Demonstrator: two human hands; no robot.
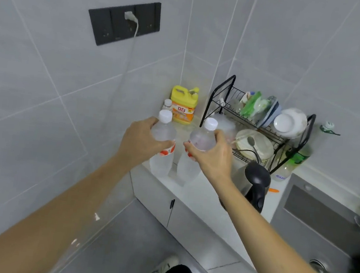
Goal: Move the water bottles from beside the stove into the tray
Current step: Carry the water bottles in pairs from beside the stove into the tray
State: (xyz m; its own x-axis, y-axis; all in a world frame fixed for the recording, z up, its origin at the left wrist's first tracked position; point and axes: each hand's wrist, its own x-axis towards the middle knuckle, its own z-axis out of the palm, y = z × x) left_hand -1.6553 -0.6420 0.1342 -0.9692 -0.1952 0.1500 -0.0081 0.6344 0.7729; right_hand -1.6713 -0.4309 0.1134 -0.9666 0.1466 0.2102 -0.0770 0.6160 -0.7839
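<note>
Head view shows both hands on bottles at the far left end of the table (201, 198), close to the wall corner. The left hand (138, 141) has its grip clenched around the left water bottle (163, 148) at the shoulder, and the right hand (212, 155) grasps the right water bottle (195, 152) in the same way. Both bottles stand upright, just beside each other; I cannot tell if they rest on the table or are a little lifted. A third small bottle (167, 104) waits behind, near the yellow detergent jug (182, 107). No tray and no stove are visible. I think it is good to lift straight up, keep the bottles apart, and avoid the black kettle (256, 184) on the right.
</note>
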